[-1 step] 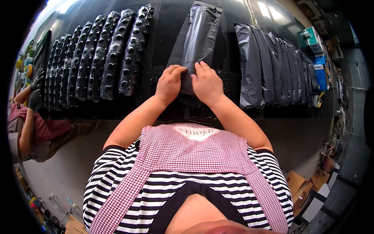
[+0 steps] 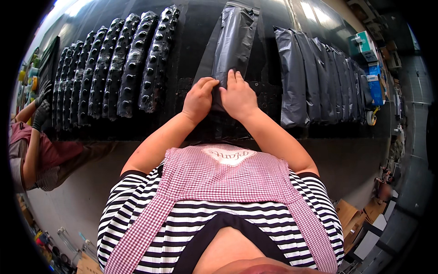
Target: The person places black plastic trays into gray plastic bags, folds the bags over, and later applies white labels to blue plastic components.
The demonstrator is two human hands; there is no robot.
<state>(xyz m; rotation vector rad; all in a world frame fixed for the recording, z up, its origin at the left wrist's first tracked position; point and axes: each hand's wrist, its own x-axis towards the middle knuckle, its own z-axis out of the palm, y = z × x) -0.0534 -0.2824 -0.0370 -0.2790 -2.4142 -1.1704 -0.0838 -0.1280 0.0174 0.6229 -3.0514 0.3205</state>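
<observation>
A long black plastic bag (image 2: 230, 50) with a rounded bulge inside lies lengthwise on the black table in front of me. At its near left edge my left hand (image 2: 199, 98) is closed, thumb and bent fingers gripping the plastic. My right hand (image 2: 238, 95) rests on the near part of the same bag, fingers stretched out and pointing away from me. What fills the bag is hidden. The near end of the bag is partly covered by both hands.
Several black studded rolls in clear wrap (image 2: 157, 59) stand in a row on the left. Several filled black bags (image 2: 294, 77) overlap on the right, beside a tape roll (image 2: 372, 118) and boxes (image 2: 363, 47). A co-worker's gloved hands (image 2: 42, 105) are at far left.
My right hand has slid slightly to the left and away from me on the bag. My left hand stays at the bag's edge.
</observation>
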